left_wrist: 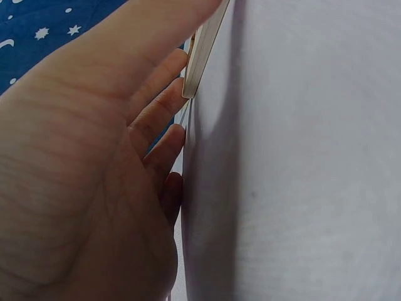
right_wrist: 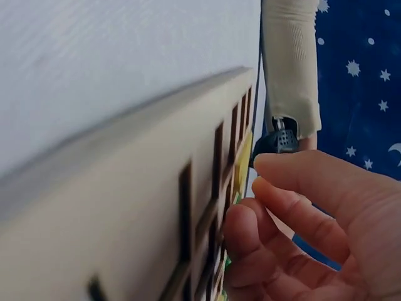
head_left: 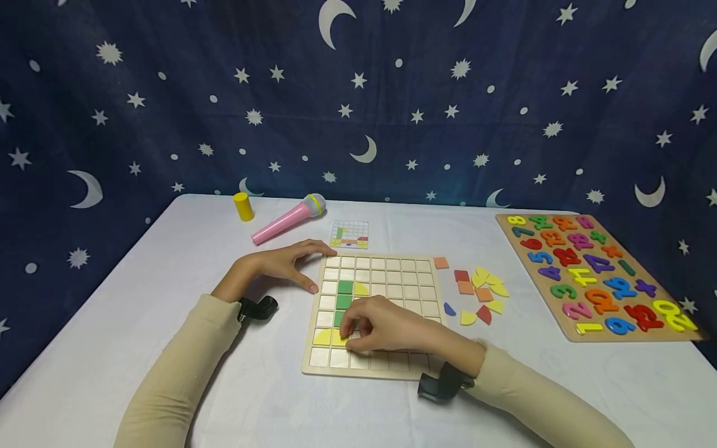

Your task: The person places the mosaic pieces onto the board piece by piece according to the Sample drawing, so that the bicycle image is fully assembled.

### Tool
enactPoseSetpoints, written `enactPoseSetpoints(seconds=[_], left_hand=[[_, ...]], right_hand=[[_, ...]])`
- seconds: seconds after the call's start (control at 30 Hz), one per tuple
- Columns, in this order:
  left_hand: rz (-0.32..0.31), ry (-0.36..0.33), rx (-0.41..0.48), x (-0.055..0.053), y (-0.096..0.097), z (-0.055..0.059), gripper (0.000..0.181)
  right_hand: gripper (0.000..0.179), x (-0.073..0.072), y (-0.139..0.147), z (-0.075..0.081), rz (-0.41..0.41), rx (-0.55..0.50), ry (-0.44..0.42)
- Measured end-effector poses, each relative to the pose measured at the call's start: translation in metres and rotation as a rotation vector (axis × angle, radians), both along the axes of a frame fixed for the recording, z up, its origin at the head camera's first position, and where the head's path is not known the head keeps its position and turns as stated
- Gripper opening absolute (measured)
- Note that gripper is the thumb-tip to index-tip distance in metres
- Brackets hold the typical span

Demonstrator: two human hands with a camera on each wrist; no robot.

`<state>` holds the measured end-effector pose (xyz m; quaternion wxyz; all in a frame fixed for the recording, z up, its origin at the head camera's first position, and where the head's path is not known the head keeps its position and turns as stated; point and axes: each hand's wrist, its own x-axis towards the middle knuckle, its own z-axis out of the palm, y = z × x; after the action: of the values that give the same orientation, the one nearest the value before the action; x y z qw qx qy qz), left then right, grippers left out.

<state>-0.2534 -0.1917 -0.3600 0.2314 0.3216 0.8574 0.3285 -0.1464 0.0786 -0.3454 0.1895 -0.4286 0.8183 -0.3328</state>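
White cloth (head_left: 263,398), lightly creased, makes the work surface, and behind it hangs a dark-blue curtain (head_left: 305,134) printed with pale moons, stars and dots. On the cloth lies a pale wooden grid board (head_left: 411,278), its face divided into shallow square cells. Three green squares (head_left: 343,302) fill neighbouring cells of the second column; one yellow quarter-circle (head_left: 361,289) sits just right of the farthest green one, and two yellow tiles (head_left: 322,337) lie side by side nearer the front, by the left edge. The right hand (head_left: 383,323) bends over the second of these, thumb and fingertips drawn close together — whether they pinch it, I cannot tell from either view. The left hand (head_left: 280,261) keeps its fingers apart and loosely extended, touching the board's left edge. To the right, flat loose tiles (head_left: 466,287) are scattered — orange squares, rounded yellow shapes, red and blue bits. A brown puzzle board (head_left: 672,336) carries glossy coloured numerals (head_left: 602,302). Beyond the grid are a printed pattern card (head_left: 347,230), a pink toy microphone (head_left: 282,224) and an upright yellow cylinder (head_left: 243,206).
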Motion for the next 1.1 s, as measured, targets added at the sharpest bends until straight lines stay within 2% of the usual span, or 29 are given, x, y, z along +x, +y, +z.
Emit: enactPoseSetpoints(seconds=[0.17,0.3,0.7,0.9,1.1], left_hand=[[0.004,-0.013,0.009,0.001,-0.001,-0.001,0.083],[0.007,-0.012,0.003,0.001,-0.002,0.000,0.084],[-0.007,-0.018,0.010,0.001,0.000,0.002,0.083],[0.000,-0.019,0.006,0.002,0.000,0.002,0.083],[0.011,-0.013,-0.003,0.002,0.000,0.001,0.083]], right_hand=[[0.005,-0.004,0.011,0.003,-0.017,-0.014,-0.005],[0.006,-0.008,0.023,0.007,-0.044,-0.021,0.028],[0.007,-0.018,0.067,0.015,-0.171,-0.034,0.060],[0.010,-0.023,0.092,0.017,-0.237,0.018,0.054],[0.014,-0.030,0.117,0.021,-0.250,0.076,0.058]])
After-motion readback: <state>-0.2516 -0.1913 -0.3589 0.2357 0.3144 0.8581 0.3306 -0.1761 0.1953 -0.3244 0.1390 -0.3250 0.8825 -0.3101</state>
